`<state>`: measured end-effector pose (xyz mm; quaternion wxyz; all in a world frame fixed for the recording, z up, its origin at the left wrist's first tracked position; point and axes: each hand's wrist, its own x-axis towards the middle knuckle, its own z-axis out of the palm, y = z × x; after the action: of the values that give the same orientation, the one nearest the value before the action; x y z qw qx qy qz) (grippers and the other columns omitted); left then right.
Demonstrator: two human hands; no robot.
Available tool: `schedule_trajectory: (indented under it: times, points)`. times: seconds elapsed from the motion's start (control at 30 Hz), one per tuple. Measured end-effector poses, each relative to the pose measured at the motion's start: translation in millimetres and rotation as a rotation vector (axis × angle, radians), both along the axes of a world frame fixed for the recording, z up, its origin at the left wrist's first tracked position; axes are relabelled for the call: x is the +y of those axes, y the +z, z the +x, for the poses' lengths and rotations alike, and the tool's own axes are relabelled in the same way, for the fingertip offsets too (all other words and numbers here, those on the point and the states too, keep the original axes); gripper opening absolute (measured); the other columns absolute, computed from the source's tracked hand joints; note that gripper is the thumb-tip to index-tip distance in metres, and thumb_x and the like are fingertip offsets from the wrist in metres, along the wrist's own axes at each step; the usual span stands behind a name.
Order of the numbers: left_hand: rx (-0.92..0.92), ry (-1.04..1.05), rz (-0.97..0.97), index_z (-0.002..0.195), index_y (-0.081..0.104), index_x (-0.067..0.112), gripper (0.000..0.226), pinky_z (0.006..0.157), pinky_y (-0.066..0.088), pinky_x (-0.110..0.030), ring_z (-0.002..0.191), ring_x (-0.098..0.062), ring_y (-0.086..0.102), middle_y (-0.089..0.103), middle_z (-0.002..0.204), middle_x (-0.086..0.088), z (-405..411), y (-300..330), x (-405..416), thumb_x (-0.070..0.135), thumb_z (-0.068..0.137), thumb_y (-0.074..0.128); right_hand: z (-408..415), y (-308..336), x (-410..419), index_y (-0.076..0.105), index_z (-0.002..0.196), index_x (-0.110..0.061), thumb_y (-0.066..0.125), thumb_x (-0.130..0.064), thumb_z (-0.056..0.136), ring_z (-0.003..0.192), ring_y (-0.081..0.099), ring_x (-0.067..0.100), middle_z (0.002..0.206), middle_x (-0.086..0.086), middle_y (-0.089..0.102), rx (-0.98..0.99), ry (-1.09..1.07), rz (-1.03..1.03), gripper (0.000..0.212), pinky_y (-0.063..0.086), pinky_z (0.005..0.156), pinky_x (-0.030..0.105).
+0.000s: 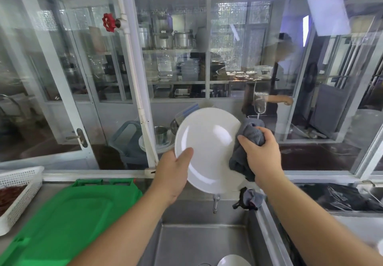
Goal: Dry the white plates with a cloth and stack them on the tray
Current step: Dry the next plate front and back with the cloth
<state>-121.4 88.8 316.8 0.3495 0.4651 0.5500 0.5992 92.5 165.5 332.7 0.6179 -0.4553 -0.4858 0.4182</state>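
1. Waiting at six o'clock in the sink (pixel 199 243), another plate (pixel 233 261) looks undried.
2. Left hand (pixel 173 169) grips the white plate (pixel 208 149) held at centre, tilted.
3. Right hand (pixel 262 153) clutches the cloth (pixel 246 141) against its three o'clock rim.
4. Drying is under way; stacking remains, and no tray is identifiable.

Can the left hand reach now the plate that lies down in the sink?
Probably not yet. The left hand grips the white plate held above the sink, so it is busy. The way down to the plate in the sink looks free otherwise.
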Motion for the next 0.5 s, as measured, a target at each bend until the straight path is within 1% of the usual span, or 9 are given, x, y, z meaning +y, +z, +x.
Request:
schedule_trajectory:
  times: [0.07, 0.1, 0.17, 0.2, 0.27, 0.33, 0.37, 0.43, 0.5]
  points:
    - [-0.070, 0.075, 0.031, 0.099, 0.078, 0.041, 0.035, 0.084, 0.059, -0.035, 0.100, -0.013, 0.075, 0.080, 0.101, 0.014, 14, -5, -1, 0.063, 0.076, 0.062, -11, -10, -5, 0.063, 0.105, -0.043, 0.082, -0.035, 0.086, 0.089, 0.071, 0.017, 0.104, -0.006, 0.072, 0.150, -0.052, -0.065, 0.028, 0.059, 0.065, 0.031]
    - [-0.123, 0.108, 0.033, 0.097, 0.077, 0.042, 0.034, 0.084, 0.059, -0.035, 0.101, -0.014, 0.074, 0.080, 0.101, 0.015, 22, -7, -2, 0.063, 0.075, 0.063, -17, -17, -9, 0.063, 0.103, -0.042, 0.082, -0.031, 0.087, 0.086, 0.072, 0.018, 0.102, -0.004, 0.073, 0.247, -0.071, -0.110, 0.027, 0.059, 0.062, 0.031]
    - [-0.267, 0.147, 0.026, 0.101, 0.076, 0.038, 0.038, 0.091, 0.059, -0.041, 0.105, -0.017, 0.074, 0.080, 0.104, 0.014, 37, -15, -3, 0.061, 0.073, 0.066, -29, -32, -17, 0.062, 0.105, -0.041, 0.081, -0.024, 0.089, 0.081, 0.075, 0.018, 0.101, -0.002, 0.073, 0.425, -0.102, -0.186, 0.030, 0.062, 0.061, 0.033]
    - [-0.335, 0.147, 0.028, 0.104, 0.075, 0.037, 0.038, 0.095, 0.058, -0.045, 0.107, -0.018, 0.073, 0.080, 0.107, 0.013, 44, -20, -4, 0.058, 0.073, 0.067, -33, -40, -21, 0.062, 0.107, -0.041, 0.081, -0.024, 0.089, 0.085, 0.076, 0.020, 0.104, -0.001, 0.074, 0.467, -0.122, -0.202, 0.032, 0.064, 0.067, 0.036]
    - [-0.425, 0.111, 0.029, 0.104, 0.076, 0.046, 0.025, 0.093, 0.060, -0.043, 0.106, -0.016, 0.074, 0.080, 0.110, 0.013, 55, -27, -9, 0.048, 0.080, 0.068, -34, -50, -24, 0.062, 0.110, -0.041, 0.082, -0.024, 0.088, 0.094, 0.075, 0.024, 0.108, -0.001, 0.074, 0.476, -0.149, -0.211, 0.034, 0.065, 0.078, 0.043]
    - [-0.480, 0.031, 0.010, 0.101, 0.076, 0.052, 0.023, 0.080, 0.063, -0.035, 0.100, -0.014, 0.076, 0.080, 0.110, 0.012, 59, -33, -11, 0.035, 0.089, 0.067, -29, -51, -21, 0.064, 0.112, -0.039, 0.081, -0.021, 0.088, 0.098, 0.074, 0.028, 0.110, 0.002, 0.074, 0.472, -0.147, -0.208, 0.034, 0.064, 0.085, 0.049]
    - [-0.491, 0.011, -0.012, 0.103, 0.077, 0.046, 0.023, 0.077, 0.063, -0.035, 0.098, -0.015, 0.077, 0.080, 0.109, 0.010, 57, -35, -11, 0.028, 0.093, 0.067, -26, -50, -19, 0.064, 0.112, -0.037, 0.081, -0.019, 0.089, 0.099, 0.073, 0.030, 0.110, 0.004, 0.073, 0.463, -0.139, -0.205, 0.033, 0.064, 0.087, 0.051]
    - [-0.488, -0.017, -0.066, 0.111, 0.074, 0.032, 0.021, 0.077, 0.064, -0.038, 0.098, -0.019, 0.077, 0.081, 0.109, 0.004, 51, -31, -11, 0.016, 0.098, 0.069, -21, -45, -13, 0.065, 0.114, -0.034, 0.080, -0.016, 0.090, 0.102, 0.072, 0.031, 0.112, 0.005, 0.073, 0.410, -0.125, -0.198, 0.034, 0.063, 0.091, 0.053]
    - [-0.465, -0.074, -0.100, 0.112, 0.074, 0.025, 0.019, 0.075, 0.064, -0.039, 0.097, -0.020, 0.078, 0.081, 0.110, 0.000, 41, -22, -11, 0.012, 0.100, 0.067, -13, -39, -7, 0.065, 0.116, -0.034, 0.081, -0.018, 0.089, 0.101, 0.072, 0.029, 0.111, 0.003, 0.072, 0.325, -0.117, -0.174, 0.034, 0.064, 0.088, 0.051]
